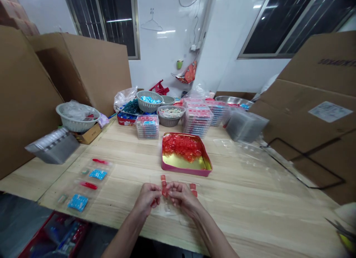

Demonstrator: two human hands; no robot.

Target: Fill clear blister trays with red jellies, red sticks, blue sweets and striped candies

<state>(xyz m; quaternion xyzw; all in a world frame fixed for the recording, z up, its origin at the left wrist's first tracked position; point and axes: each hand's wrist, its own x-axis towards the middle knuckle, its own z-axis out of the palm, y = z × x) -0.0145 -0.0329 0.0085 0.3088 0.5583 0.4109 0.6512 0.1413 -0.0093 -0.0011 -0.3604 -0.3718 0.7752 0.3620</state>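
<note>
Low in the middle, the right hand [180,195] pinches a small red piece [164,190] over a clear plastic tray [167,208]; I can't tell the left hand's [148,198] grip. A loose pinch could drop it.

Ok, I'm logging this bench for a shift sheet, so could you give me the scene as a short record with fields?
left hand: fingertips by the red pieces; exact grip unclear
right hand: fingertips at the same pieces, opposite the left
under hands: see-through tray
beyond hands: tin with more red pieces, gold bottom partly showing
table left: two blue packets, two red sticks
behind tin: tray stacks, baskets
right edge: scissors, blurred
</note>
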